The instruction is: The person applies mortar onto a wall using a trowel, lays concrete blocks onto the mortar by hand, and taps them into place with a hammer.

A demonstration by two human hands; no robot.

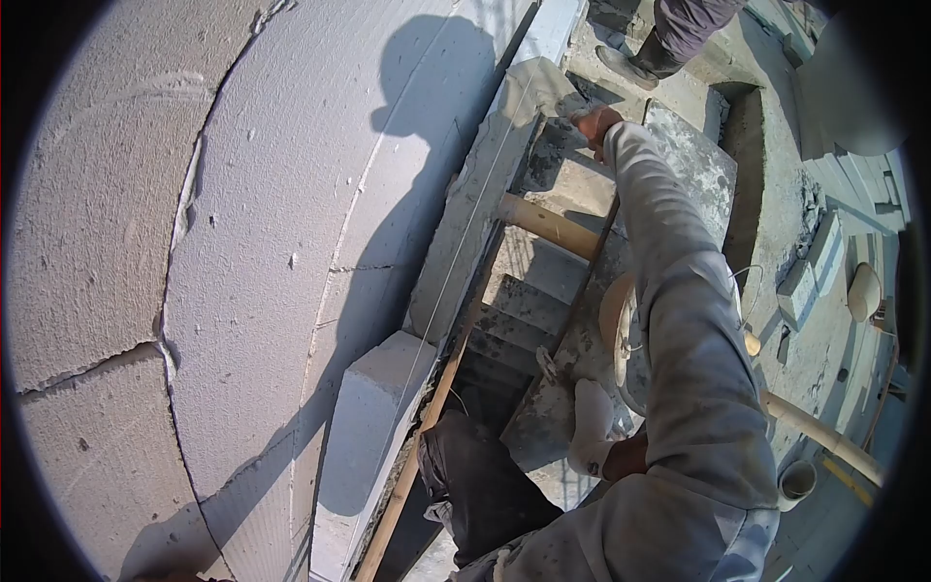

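My right hand (596, 126) is bare and closed round what looks like a trowel handle, mostly hidden by the fingers. The mortar-grey trowel (539, 89) reaches left over the top of a narrow, mortar-covered wall ledge (465, 213). My right arm stretches away across the view. Below that arm, in a white glove, is what appears to be my left hand (590, 427); its fingers are unclear. Beside it a round bucket (630, 339) is partly covered by the sleeve. A pale block (373, 422) sits on the ledge nearer me, with a thin taut string (477, 209) running above.
A large pale block wall (262, 213) fills the left, with my shadow on it. Wooden poles (551, 225) cross beside the ledge over a stepped gap. Another person's leg and boot (630, 66) are at the top. Blocks (813, 272) and a small container (797, 480) lie right.
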